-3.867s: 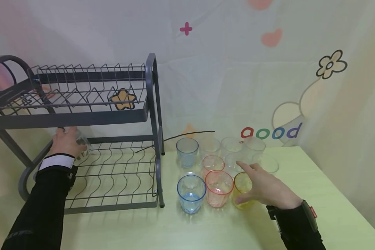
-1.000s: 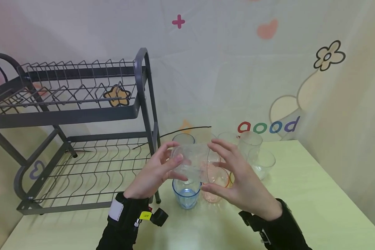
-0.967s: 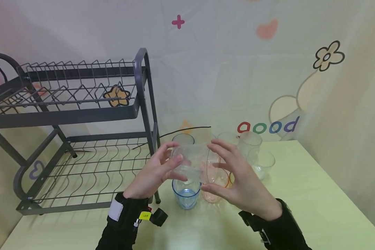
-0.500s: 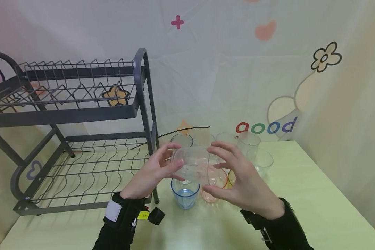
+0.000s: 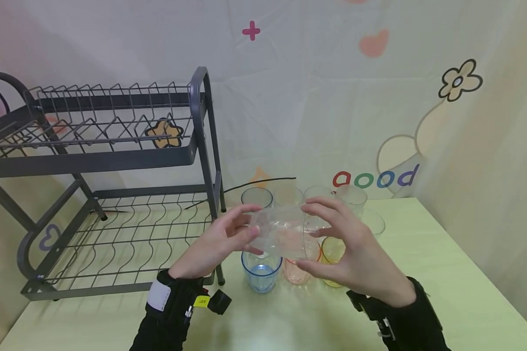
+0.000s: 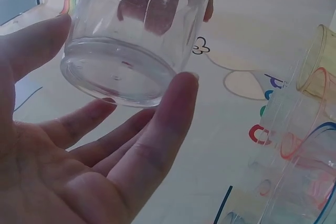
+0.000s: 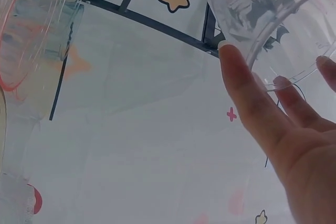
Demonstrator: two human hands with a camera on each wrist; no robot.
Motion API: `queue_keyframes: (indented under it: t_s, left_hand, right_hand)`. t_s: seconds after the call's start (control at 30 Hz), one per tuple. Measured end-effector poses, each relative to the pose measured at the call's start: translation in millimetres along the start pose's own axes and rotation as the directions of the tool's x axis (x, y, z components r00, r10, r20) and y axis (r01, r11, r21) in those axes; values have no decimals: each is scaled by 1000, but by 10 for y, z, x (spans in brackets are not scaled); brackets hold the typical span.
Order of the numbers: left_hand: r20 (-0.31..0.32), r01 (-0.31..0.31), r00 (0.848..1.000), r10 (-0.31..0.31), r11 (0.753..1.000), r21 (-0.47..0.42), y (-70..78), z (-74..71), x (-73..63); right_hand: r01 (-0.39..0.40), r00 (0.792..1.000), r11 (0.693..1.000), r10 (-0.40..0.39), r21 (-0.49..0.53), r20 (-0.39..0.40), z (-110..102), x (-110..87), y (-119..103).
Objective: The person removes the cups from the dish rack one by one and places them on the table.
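Note:
A clear drinking glass lies sideways in the air between both hands, overlapping the front glasses in the head view. My left hand pinches its base end; in the left wrist view the thumb and the fingers rest around the thick base. At the rim end, on the right, my right hand holds the glass between thumb and fingers. The right wrist view shows fingertips at the rim. Behind and below stand a blue-rimmed glass, a pink-rimmed glass and a yellow glass.
A dark two-tier dish rack stands on the left, its lower wire shelf near the table. Several clear glasses are grouped at the back of the pale table. A printed cloth hangs behind.
The left hand has brought a clear glass from the rack's lower shelf to the middle; the right hand has come from beside the yellow glass to its rim. Lately both drifted slightly right with it.

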State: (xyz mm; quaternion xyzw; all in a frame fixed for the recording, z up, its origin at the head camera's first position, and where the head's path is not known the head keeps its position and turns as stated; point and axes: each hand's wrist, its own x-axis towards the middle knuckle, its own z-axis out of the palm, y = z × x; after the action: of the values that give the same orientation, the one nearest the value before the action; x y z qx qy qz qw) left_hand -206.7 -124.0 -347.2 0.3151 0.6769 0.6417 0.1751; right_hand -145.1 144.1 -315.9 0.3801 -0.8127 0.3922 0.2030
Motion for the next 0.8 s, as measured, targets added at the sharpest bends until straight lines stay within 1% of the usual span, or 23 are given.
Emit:
queue_keyframes:
  t_s: [0.27,0.53,0.63,0.7,0.8]
  left_hand:
    - [31,1,1000,-2,999,37,-10,35,18]
    - [27,23,999,-26,995,100,-50,80,27]
    - [24,21,999,-24,994,106,-69,90,31]
    - [26,11,1000,-14,993,117,-82,94,31]
    - [49,-17,999,11,992,125,-93,106,45]
  right_hand:
    - [-6,1000,999,7,-41,15,-62,-23,-3]
    - [-35,999,998,37,-51,38,-113,-33,-9]
    - [-45,998,997,48,-57,39,-151,-41,-11]
    - [-47,998,995,50,-88,29,-191,-48,-12]
    - [-62,998,985,62,-160,1,-269,-67,-11]
